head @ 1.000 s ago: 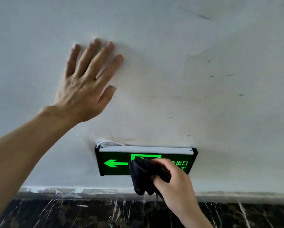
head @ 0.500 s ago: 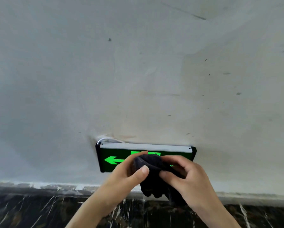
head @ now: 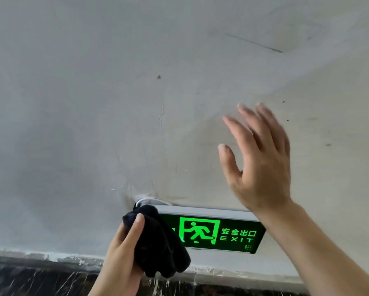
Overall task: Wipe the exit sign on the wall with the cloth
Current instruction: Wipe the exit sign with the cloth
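The exit sign (head: 222, 232) is a black box with a glowing green running figure and "EXIT" lettering, mounted low on the pale wall. My left hand (head: 123, 257) grips a bunched black cloth (head: 158, 242) pressed over the sign's left end, hiding the arrow there. My right hand (head: 258, 163) is raised above the sign's right end with fingers spread, empty, close to the wall; whether it touches the wall I cannot tell, as it is blurred.
A white cable (head: 149, 200) loops out of the wall at the sign's top left corner. Below the sign runs a rough plaster edge (head: 51, 256) and then dark marbled stone (head: 40, 280). The wall (head: 115, 103) above is bare with small marks.
The cloth passed from my right hand to my left, which left the wall and now holds it at the sign's left end. My right hand rose toward the wall, open.
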A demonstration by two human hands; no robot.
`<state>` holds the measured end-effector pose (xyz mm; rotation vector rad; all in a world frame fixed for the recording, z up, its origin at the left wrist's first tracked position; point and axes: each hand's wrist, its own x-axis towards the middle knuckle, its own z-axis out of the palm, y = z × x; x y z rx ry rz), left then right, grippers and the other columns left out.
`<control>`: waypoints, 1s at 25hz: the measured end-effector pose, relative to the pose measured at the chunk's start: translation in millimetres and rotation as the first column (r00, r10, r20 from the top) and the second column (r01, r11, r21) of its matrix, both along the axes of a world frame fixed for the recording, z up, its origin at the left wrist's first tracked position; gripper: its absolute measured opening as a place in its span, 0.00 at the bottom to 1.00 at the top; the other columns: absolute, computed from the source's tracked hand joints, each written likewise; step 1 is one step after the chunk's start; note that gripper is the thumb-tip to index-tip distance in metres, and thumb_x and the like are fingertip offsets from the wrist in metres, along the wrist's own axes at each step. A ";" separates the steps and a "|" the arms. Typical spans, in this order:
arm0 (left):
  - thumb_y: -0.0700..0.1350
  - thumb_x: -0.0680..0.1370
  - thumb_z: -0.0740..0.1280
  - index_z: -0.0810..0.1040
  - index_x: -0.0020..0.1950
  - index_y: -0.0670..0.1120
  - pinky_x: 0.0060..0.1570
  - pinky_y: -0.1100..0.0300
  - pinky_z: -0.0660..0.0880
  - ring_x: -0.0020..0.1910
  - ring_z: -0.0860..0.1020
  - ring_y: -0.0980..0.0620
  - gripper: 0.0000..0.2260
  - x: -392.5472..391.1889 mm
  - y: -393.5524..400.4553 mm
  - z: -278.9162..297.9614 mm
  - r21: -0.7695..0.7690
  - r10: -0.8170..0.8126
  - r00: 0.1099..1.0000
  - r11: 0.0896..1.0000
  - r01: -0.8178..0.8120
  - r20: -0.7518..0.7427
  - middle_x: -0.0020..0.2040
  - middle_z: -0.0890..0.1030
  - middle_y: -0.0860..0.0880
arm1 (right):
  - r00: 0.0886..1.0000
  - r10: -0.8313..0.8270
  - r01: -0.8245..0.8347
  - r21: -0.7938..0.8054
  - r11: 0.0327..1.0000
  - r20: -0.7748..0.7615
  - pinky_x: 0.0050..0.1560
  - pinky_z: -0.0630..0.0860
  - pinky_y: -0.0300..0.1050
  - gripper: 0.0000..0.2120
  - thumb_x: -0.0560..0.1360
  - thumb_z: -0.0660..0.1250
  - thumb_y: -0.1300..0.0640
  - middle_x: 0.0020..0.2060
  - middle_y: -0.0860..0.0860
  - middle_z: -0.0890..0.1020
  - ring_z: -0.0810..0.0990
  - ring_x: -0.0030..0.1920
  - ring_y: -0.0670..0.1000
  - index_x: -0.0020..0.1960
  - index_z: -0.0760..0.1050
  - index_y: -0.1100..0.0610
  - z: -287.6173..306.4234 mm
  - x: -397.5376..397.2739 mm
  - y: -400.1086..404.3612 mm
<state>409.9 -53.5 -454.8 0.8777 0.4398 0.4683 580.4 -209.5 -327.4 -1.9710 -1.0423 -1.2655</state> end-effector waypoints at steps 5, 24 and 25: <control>0.49 0.76 0.66 0.79 0.62 0.39 0.42 0.48 0.80 0.49 0.85 0.39 0.19 -12.7 20.5 -0.6 -0.148 -0.001 0.998 0.989 -0.007 -0.055 0.53 0.85 0.37 | 0.956 -0.197 0.229 -0.134 0.964 0.216 0.73 0.45 0.63 0.30 0.80 0.54 0.43 0.76 0.57 0.60 0.53 0.75 0.60 0.78 0.53 0.55 18.8 45.3 36.2; 0.33 0.77 0.70 0.77 0.53 0.58 0.42 0.70 0.78 0.49 0.82 0.60 0.18 19.6 56.4 -69.2 0.542 0.458 0.880 0.775 -0.325 -0.128 0.48 0.84 0.57 | 0.891 -0.278 0.299 -0.001 0.954 0.360 0.67 0.57 0.73 0.29 0.80 0.52 0.41 0.73 0.61 0.66 0.62 0.71 0.67 0.77 0.56 0.54 7.3 72.4 53.1; 0.32 0.77 0.69 0.77 0.53 0.58 0.41 0.71 0.78 0.48 0.82 0.61 0.19 17.9 57.7 -71.5 0.536 0.441 0.887 0.786 -0.308 -0.136 0.48 0.84 0.58 | 0.896 -0.277 0.295 0.000 0.955 0.348 0.66 0.58 0.74 0.29 0.80 0.52 0.41 0.72 0.61 0.66 0.63 0.70 0.67 0.77 0.55 0.54 7.9 72.8 52.9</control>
